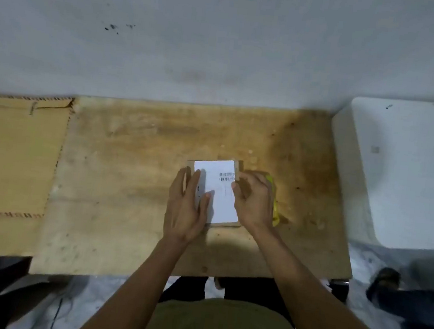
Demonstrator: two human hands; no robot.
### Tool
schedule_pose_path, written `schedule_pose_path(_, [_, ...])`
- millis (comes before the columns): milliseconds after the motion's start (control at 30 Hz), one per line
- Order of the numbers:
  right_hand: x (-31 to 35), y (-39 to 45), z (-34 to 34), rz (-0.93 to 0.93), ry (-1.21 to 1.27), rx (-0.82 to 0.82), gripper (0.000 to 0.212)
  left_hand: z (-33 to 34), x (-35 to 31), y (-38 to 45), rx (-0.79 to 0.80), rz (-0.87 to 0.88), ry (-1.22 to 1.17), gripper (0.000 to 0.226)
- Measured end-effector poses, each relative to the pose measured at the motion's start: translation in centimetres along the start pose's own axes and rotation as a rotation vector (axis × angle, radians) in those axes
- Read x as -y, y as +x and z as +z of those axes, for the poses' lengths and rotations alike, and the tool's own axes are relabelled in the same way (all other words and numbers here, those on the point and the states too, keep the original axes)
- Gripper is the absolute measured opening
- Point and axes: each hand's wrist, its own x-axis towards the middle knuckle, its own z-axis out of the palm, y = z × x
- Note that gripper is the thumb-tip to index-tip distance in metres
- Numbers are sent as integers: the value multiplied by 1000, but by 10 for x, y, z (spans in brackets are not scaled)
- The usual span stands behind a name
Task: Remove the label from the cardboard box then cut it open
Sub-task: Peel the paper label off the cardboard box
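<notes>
Hands work the cardboard box (224, 224) between them. Left hand (185, 209) lies flat and spread along its side, likely steadying it, holding nothing; right hand (253, 200) curls at the white label (215, 191), fingertips (234, 185) apparently picking its edge. Just behind the right hand a yellow object (275, 210) lies half hidden; beyond, the wooden table (145, 143) is bare.

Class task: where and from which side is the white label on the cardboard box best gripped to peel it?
Pinch the label at its right edge near the barcode, coming from the right, probably with the right hand already there. It lies flat, so only an edge offers purchase.
</notes>
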Motion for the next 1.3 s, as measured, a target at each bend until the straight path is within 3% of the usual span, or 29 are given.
schedule_pose_path(300, [4,25,7,43,-107,5,38,23,19,6,45,35,18,62])
schedule_pose_path(667, [-2,38,18,-6,-140,35,39,29,23,9,68,37,99,65])
schedule_pose_path(1133, [1,51,22,31,-16,17,9,25,17,10,91,-32,65,64])
schedule_pose_path(1300, [5,53,24,-16,-76,13,8,23,19,10,78,-46,50,63])
